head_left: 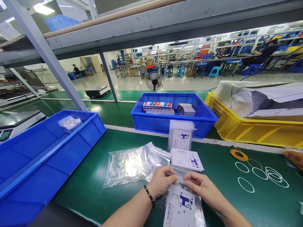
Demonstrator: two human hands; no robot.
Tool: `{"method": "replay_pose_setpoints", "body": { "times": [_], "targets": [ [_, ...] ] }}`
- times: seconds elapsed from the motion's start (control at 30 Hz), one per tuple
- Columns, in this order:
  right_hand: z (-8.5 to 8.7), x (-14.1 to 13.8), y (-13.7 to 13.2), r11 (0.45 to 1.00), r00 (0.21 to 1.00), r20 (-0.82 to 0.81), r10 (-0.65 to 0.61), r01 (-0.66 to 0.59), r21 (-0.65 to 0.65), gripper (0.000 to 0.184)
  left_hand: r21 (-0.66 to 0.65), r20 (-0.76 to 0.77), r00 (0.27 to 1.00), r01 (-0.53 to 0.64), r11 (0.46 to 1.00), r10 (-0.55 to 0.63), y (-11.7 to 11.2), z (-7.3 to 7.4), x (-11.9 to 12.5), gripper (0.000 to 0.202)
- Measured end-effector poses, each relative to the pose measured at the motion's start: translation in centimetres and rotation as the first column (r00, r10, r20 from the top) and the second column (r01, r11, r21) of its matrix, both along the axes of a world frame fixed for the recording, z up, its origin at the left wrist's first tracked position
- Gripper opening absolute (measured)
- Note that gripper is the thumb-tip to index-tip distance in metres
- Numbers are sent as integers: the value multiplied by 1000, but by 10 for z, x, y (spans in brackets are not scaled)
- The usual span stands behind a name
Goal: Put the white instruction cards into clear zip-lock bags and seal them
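Note:
Both my hands pinch the top edge of a clear plastic bag that holds a white printed card with a blue figure; it lies on the green mat in front of me. My left hand grips the bag's left corner and my right hand grips the right, fingers closed. Just beyond my hands lies a small stack of the same printed cards. A bagged card stands behind that stack. A pile of empty clear bags lies to the left.
A large blue bin at the left holds a few bagged items. Another blue bin with boxes sits behind, and a yellow bin stands at the right. Rubber bands lie scattered at the right. A scale is at far left.

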State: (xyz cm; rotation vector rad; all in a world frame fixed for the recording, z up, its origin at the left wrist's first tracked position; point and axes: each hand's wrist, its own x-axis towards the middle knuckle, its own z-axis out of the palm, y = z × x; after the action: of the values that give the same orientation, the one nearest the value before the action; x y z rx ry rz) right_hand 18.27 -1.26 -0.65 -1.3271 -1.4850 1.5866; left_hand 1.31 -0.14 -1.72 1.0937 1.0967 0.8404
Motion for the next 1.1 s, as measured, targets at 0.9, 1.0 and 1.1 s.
{"method": "replay_pose_setpoints", "body": {
  "times": [0.9,1.0,1.1],
  "targets": [
    [-24,8,4,475,770,464,-438,-240,847,20,187,-907,417,256,948,67,14,6,-23,16],
    [-22,4,2,502,793,518,-322,-320,803,18,134,-939,342,293,947,27,15,4,-23,17],
    [-19,1,1,532,806,528,-268,-333,778,20,128,-944,328,291,948,27,16,2,-23,20]
  ]
}}
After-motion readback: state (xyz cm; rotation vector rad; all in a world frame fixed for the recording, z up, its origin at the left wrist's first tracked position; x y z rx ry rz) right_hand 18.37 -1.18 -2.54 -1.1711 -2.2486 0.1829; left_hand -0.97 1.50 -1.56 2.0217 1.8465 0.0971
